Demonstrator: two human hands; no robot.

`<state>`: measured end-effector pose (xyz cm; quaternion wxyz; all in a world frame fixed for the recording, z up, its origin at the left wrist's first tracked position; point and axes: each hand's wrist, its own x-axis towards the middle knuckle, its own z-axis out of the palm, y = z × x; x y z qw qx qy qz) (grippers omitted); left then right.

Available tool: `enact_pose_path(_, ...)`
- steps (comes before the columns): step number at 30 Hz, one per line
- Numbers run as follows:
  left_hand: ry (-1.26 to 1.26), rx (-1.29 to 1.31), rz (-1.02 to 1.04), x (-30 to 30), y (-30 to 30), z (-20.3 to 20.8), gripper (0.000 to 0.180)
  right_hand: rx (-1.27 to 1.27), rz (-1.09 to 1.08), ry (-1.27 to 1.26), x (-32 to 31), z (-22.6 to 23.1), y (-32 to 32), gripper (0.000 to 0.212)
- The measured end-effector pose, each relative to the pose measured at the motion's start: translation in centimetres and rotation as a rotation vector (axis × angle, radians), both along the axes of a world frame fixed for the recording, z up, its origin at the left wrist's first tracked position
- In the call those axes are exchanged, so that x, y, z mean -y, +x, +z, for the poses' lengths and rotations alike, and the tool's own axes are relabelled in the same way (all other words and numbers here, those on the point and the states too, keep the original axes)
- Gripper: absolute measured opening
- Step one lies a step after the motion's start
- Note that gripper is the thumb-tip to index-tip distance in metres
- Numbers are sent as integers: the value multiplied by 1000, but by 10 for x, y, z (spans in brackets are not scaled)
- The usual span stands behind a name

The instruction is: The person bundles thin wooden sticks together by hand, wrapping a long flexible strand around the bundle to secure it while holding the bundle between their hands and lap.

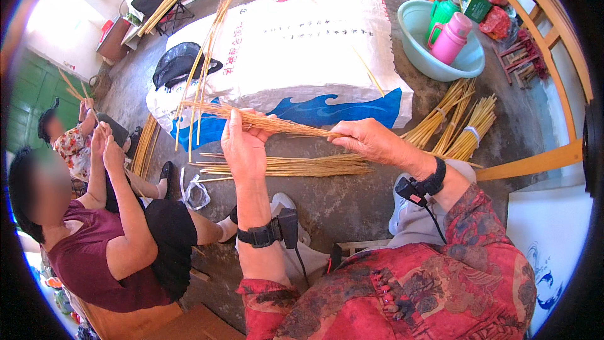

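Note:
Between my two hands a thin bundle of dry brown straw (292, 127) stretches sideways, its loose wispy end spreading out at the left. My left hand (244, 145) holds it from below, thumb in front and fingers curled behind. At the tapered right end, my right hand (371, 141) pinches the straw between thumb and fingers. Below the bundle, a row of straw stalks (302, 165) lies on the floor. Just beyond my hands is a white woven sack (302, 56) with a blue wave print, with a few long stalks (204, 69) lying across its left side.
Tied stalk bundles (469, 129) lie at the right, near a light-blue basin (412, 44) holding a pink flask (450, 39) and a green one. A black bag (179, 66) rests on the sack. Close at left sits a person in maroon (88, 258); another sits farther back. A wooden frame (560, 25) stands right.

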<state>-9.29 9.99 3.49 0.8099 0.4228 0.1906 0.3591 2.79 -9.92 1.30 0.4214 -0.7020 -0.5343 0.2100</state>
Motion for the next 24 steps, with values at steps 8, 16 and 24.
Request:
enact_pose_path(8,-307,62,-175,-9,3,-17,20,92,45,55,9,2,3,22)
enact_pose_path(16,-124,-33,-132,-1,10,-11,24,169,-45,-84,21,-1,11,20)
enact_pose_path(24,-62,82,-23,-3,8,-7,29,198,-76,-119,25,-8,17,20)
